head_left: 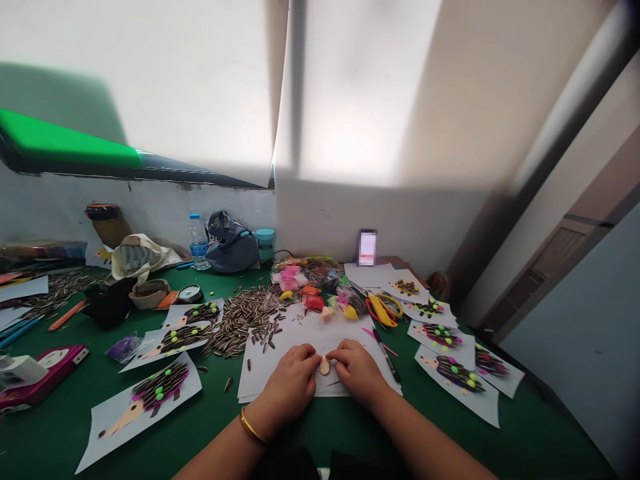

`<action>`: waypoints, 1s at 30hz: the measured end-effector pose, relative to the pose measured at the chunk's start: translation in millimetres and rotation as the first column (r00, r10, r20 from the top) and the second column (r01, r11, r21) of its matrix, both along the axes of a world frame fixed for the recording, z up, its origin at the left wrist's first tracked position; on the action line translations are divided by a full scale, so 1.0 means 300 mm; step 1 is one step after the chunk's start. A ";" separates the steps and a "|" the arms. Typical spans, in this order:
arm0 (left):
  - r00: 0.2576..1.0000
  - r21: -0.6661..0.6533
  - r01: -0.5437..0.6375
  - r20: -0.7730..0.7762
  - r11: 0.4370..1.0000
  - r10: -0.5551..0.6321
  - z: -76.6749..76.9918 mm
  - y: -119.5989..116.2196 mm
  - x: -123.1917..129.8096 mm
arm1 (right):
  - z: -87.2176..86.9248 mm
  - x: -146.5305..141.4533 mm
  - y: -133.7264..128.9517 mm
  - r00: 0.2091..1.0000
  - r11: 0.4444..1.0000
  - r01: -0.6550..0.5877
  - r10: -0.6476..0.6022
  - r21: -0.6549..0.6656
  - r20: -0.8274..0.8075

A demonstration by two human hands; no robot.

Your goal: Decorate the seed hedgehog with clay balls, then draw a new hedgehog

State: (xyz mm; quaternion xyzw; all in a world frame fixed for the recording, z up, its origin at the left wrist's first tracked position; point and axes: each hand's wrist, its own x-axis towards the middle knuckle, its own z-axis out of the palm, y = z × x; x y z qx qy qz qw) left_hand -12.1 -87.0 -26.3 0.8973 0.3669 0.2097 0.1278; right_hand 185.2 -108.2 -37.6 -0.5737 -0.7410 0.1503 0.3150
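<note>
A small flattened, teardrop-shaped piece of peach modelling clay [325, 367] lies on the stacked white paper [273, 383] in front of me. My left hand [294, 375] has its fingers curled together, with the fingertips at the clay's upper left edge. From the other side my right hand [356, 368] pinches at the clay's upper right edge, fingers bent. Sunflower seeds [245, 320] are heaped to the left and spill onto the paper. A black pen [390, 360] and a pink clay tool [383, 341] lie right of my right hand.
Bags of coloured clay [313, 300] and yellow-handled scissors [384, 311] lie beyond the paper. Seed-and-clay hedgehog pictures [117, 427] flank both sides. A phone [367, 248] leans at the wall. A water bottle [198, 243] and blue bag [230, 247] stand behind.
</note>
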 end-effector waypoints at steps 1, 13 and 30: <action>1.000 0.000 0.001 -0.001 1.000 -0.001 0.001 -0.001 0.000 | 0.001 0.000 -0.001 1.000 1.000 -0.005 0.005 -0.001 -0.001; 1.000 0.004 0.001 -0.010 1.000 -0.001 -0.001 0.002 -0.002 | -0.001 -0.002 0.002 0.999 1.000 0.006 -0.006 -0.004 0.033; 1.000 0.003 0.003 -0.005 1.000 -0.003 0.000 0.001 0.000 | 0.009 -0.010 0.000 0.992 0.999 0.018 -0.014 -0.030 0.128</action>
